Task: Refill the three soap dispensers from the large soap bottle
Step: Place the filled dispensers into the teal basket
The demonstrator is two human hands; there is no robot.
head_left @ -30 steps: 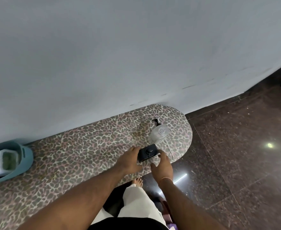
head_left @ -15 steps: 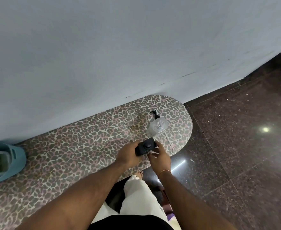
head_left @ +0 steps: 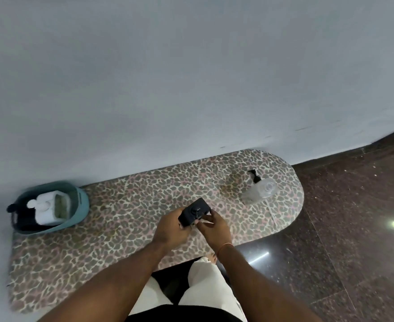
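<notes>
Left hand [head_left: 171, 231] wraps a black square dispenser [head_left: 192, 213], held above the leopard-print table [head_left: 126, 205]. Right hand [head_left: 214, 225] pinches at its pump top from the right side; exact contact blurred. Clear dispenser [head_left: 261, 190] with black pump stands near the table's right end, well apart. Large white soap bottle [head_left: 48, 209] sits inside a teal basket [head_left: 80, 203] at the left, against the wall [head_left: 191, 77].
</notes>
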